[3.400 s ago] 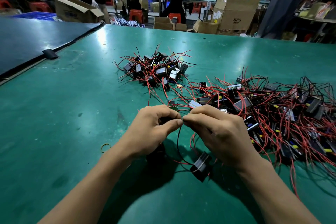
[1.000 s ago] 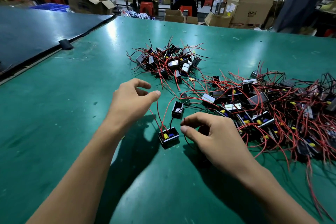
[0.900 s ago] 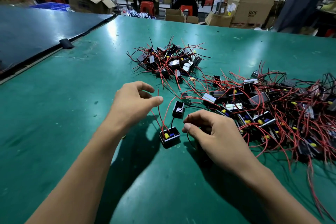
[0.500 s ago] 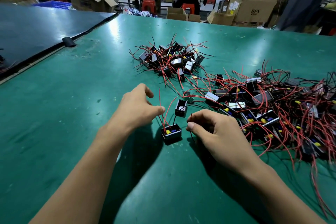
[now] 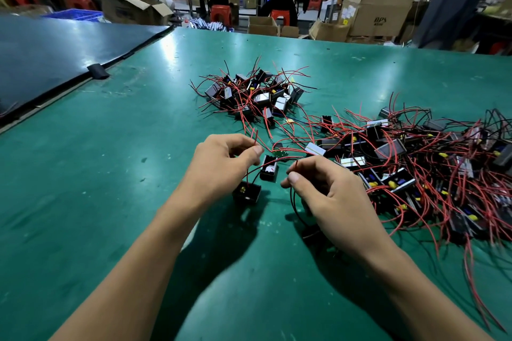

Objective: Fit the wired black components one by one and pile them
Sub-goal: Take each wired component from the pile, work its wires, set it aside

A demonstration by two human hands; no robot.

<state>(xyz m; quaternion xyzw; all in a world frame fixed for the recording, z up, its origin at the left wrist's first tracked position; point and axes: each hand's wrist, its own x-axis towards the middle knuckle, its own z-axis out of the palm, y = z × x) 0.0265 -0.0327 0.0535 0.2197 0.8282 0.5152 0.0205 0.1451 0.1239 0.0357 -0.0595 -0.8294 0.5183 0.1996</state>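
On the desk (image 5: pixel 97 174) a small pile (image 5: pixel 255 97) looks done and a far larger tangle (image 5: pixel 429 169) apparently waits, while the left hand (image 5: pixel 219 171) pinches a red wire (image 5: pixel 255 136) over a black component (image 5: pixel 247 193) and the right hand (image 5: pixel 329 199) pinches a second wire (image 5: pixel 296 165).
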